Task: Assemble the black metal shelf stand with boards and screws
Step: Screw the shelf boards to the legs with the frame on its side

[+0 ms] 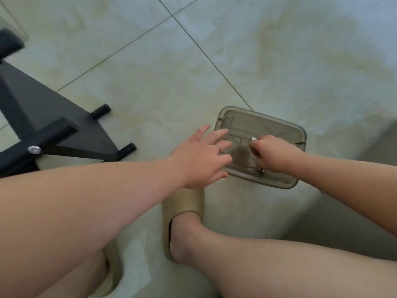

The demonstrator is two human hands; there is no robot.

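Over grey tray (301, 134), right hand (274, 154) pinches screw (254, 138), left hand (199, 161) spread

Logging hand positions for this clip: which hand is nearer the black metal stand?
Left. The left hand sits at the tray edge facing the black metal stand; the right hand is beyond it over the tray, pinching a small silver part.

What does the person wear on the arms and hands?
Both forearms are bare: no sleeves, watch or bracelet in view. The left hand wears a thin silver ring on one finger. The right hand shows no ring, though its fingers are partly hidden.
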